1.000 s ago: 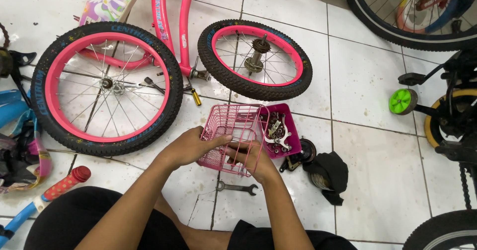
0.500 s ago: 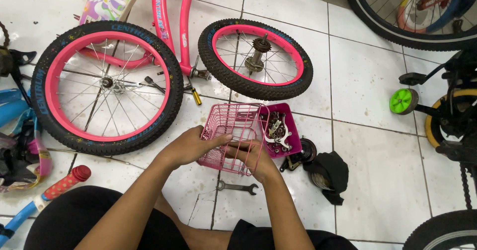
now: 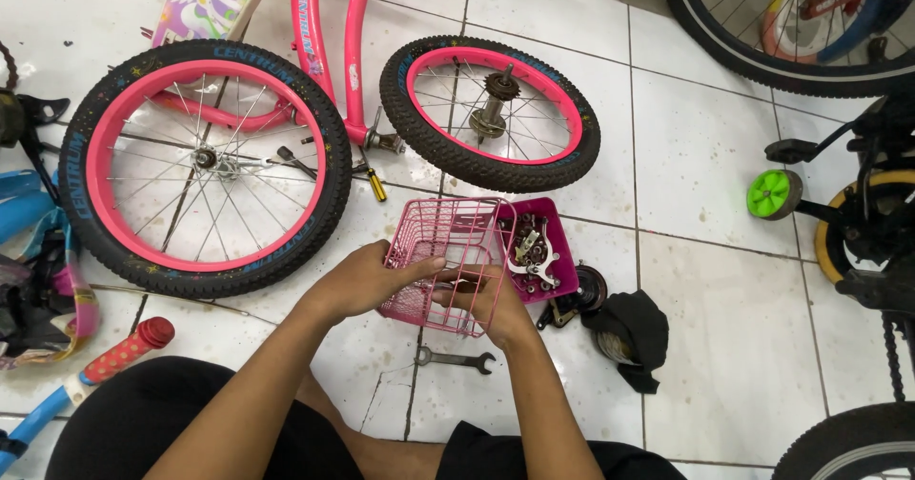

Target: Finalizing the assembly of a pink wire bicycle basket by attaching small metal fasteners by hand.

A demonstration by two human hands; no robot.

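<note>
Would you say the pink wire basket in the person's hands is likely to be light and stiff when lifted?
Probably light: the pink wire basket is open mesh and looks empty. Likely fairly stiff, though thin wires may flex. The left hand and right hand grip its mesh, so slipping seems unlikely.

wire basket: pink. parts tray: magenta, holding silver-grey metal pieces. both wheels: black tyres with speckled colour dots, pink rims. bike frame: pink. spanner: grey. small wheel: bright green. floor tiles: white, spotted with stains.
</note>
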